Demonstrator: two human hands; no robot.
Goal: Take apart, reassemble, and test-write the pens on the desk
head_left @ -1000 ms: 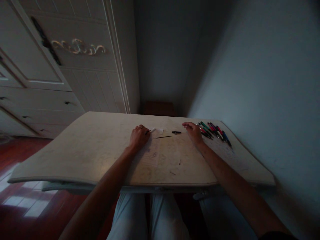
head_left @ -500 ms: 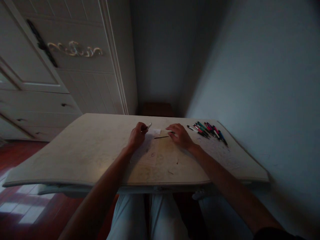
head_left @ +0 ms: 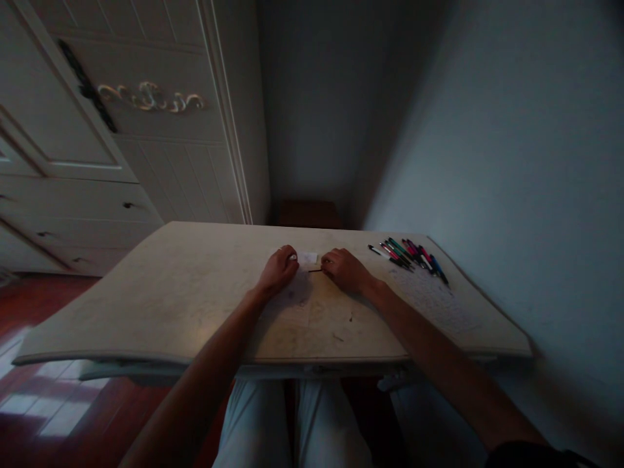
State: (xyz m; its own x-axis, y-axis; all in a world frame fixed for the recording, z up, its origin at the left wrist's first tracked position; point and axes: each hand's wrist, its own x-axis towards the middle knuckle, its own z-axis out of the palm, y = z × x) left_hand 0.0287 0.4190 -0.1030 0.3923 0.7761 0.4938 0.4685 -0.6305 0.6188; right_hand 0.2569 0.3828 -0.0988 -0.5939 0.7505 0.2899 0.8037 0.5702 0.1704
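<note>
My left hand (head_left: 280, 269) is closed around a white pen part, only a small pale end of which shows by the fingertips. Across from it, the fingers of my right hand (head_left: 345, 270) are pinched at the right end of a thin dark stick (head_left: 314, 270) that looks like a pen refill. The fingers cover that end, and the stick lies low over the tabletop. Between and behind the hands is a small white slip of paper (head_left: 308, 257). A thin sheet of paper (head_left: 292, 313) with faint marks lies partly under my left forearm.
Several pens (head_left: 412, 255) lie in a loose pile on the right of the pale table (head_left: 195, 286). Beside them is a written sheet (head_left: 433, 299). Small dark bits (head_left: 338, 338) lie near the front edge. A wall rises at right; a white cabinet (head_left: 180, 162) stands at left.
My right fingers have come down and closed on the end of the thin dark stick. My left hand has turned and moved slightly right, hiding most of the white pen part.
</note>
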